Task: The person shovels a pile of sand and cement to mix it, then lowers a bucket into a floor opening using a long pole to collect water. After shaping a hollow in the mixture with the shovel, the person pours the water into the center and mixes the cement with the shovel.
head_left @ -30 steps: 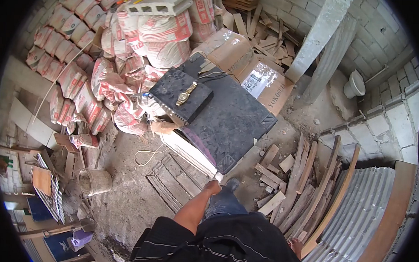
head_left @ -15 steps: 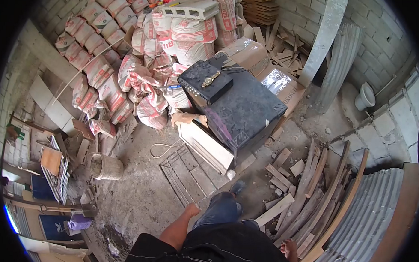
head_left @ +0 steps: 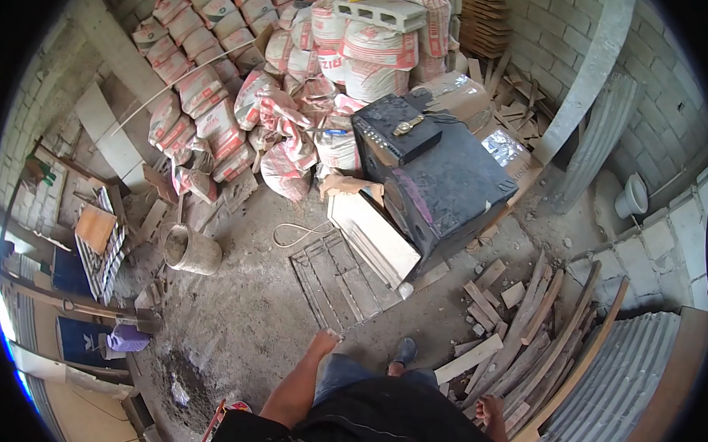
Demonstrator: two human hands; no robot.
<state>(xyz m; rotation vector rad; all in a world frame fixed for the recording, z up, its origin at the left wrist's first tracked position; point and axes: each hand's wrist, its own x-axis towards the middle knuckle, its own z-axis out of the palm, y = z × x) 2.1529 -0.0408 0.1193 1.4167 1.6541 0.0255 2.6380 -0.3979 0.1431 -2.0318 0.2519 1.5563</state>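
Observation:
My left hand (head_left: 327, 342) hangs in front of my left thigh, over the near end of a metal frame (head_left: 348, 277) lying on the floor. Its fingers are curled, and whether anything is in them is too small to tell. At my right side, my right hand (head_left: 489, 409) has its fingers curled in, close to the long wooden planks (head_left: 530, 344). Ahead stands a large black box (head_left: 453, 185) with a smaller black unit (head_left: 396, 129) and a gold watch (head_left: 409, 125) on top. A white panel (head_left: 373, 236) leans against its near side.
Red and white sacks (head_left: 379, 54) are piled at the back, with a hollow block (head_left: 381, 13) on top. A bucket (head_left: 191, 249) stands at the left. Corrugated sheets (head_left: 625, 378) lie at the right, and a toilet bowl (head_left: 632, 196) stands beyond.
My left hand has come away from the white panel's lower corner and moved down and left. The view has shifted back and left, and the black box appears farther off.

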